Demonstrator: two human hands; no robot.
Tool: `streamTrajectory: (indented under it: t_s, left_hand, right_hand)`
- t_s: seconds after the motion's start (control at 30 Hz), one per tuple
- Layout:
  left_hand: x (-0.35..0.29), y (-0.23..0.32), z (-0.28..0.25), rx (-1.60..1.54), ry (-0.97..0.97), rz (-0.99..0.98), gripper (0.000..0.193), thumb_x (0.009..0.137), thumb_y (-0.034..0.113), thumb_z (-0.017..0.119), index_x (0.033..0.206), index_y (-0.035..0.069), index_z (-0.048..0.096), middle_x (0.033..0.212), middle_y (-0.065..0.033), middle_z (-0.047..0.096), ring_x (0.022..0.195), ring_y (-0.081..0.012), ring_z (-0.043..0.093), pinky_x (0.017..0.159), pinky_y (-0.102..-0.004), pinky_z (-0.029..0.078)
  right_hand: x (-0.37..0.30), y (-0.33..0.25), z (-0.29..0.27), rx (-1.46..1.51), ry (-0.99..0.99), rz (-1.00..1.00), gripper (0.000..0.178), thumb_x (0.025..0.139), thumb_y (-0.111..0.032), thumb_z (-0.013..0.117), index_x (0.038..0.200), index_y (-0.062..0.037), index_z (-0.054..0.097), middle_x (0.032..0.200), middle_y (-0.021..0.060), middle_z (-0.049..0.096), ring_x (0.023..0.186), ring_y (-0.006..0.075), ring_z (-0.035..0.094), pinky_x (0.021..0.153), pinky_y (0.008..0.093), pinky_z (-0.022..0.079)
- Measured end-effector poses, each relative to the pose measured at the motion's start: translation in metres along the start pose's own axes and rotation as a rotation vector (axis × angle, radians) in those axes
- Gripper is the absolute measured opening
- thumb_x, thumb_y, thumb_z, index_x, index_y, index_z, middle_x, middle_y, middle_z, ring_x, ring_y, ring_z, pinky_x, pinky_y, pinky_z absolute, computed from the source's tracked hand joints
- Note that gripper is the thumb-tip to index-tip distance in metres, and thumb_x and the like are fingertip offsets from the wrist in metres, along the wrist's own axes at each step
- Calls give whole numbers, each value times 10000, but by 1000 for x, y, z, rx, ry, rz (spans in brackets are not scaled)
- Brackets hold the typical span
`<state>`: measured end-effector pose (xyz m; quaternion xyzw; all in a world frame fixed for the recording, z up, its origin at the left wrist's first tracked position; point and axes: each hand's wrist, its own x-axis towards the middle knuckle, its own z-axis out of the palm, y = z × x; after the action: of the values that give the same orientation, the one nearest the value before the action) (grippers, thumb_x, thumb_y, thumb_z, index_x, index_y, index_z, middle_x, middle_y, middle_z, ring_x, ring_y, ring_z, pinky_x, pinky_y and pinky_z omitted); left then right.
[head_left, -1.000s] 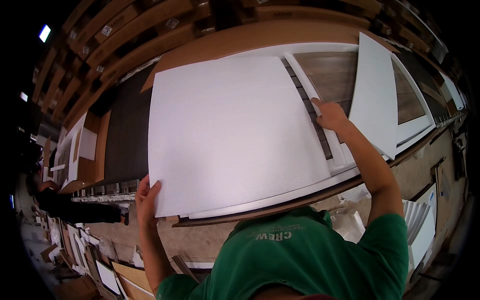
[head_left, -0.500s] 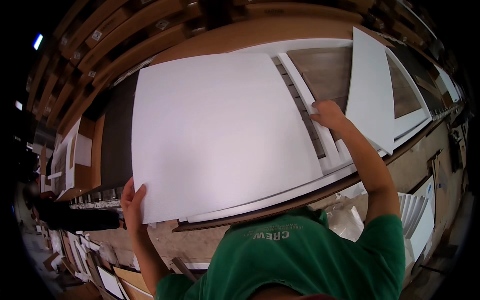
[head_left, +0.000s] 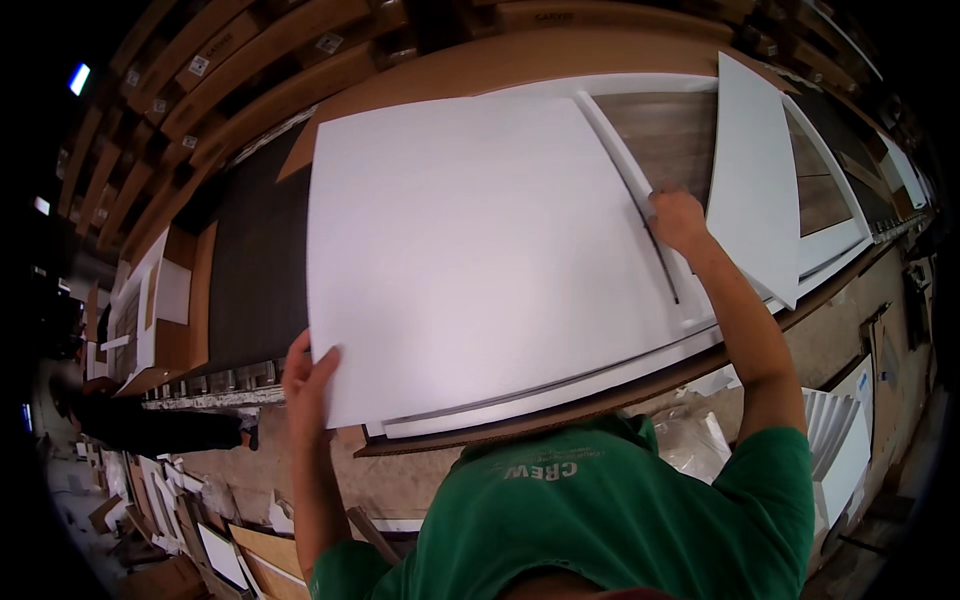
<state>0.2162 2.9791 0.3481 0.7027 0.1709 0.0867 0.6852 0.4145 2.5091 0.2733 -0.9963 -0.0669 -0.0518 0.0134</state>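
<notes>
A large white flat sheet [head_left: 470,270], which looks like foam board, lies over a flat cardboard piece [head_left: 440,447] in front of me. My left hand [head_left: 308,375] is closed on the sheet's near left corner, with the thumb on top and the fingers at the edge. On the other side, my right hand [head_left: 680,218] is closed round a narrow white strip [head_left: 618,152] that runs beside the sheet's right edge. A thin dark gap shows between strip and sheet. Farther right, a second white panel [head_left: 755,180] lies aslant over a white frame [head_left: 835,240].
Long brown cartons [head_left: 240,60] are stacked beyond the work surface. To the left are a dark surface [head_left: 255,255] and an open brown box [head_left: 180,310] with white pieces. Another person [head_left: 150,425] stands at the far left. Clear plastic wrap [head_left: 690,440] lies near my right side.
The white sheet has slid right with my left hand on its corner, narrowing the gap beside the strip. My right hand has shifted slightly right. More dark surface shows at the left.
</notes>
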Motion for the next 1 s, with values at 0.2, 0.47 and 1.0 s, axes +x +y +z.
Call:
streamTrajectory:
  t_s: [0.2, 0.47, 1.0]
  left_hand:
    - [3, -23, 17, 52, -35, -119, 386, 818, 89, 601, 1175, 38, 464, 939, -92, 611, 827, -125, 571, 691, -249, 455]
    - [7, -16, 8, 425, -214, 16, 291, 810, 172, 641, 1023, 2, 540, 787, -88, 607, 710, -111, 563, 600, -251, 446]
    - [54, -32, 18, 1355, -299, 604, 260, 809, 170, 575, 1040, 53, 558, 1033, -155, 529, 909, -293, 521, 754, -378, 423]
  right_hand:
    - [-2, 17, -3, 267, 26, 18, 156, 757, -99, 552, 866, -11, 621, 865, 204, 606, 826, 358, 574, 740, 417, 464]
    - [-4, 11, -1, 269, 118, 27, 226, 818, -194, 521, 815, 10, 618, 797, 218, 597, 773, 376, 570, 700, 422, 457]
    - [-16, -3, 14, 52, 267, -65, 261, 849, -242, 521, 995, -30, 564, 923, 203, 569, 873, 382, 528, 751, 448, 452]
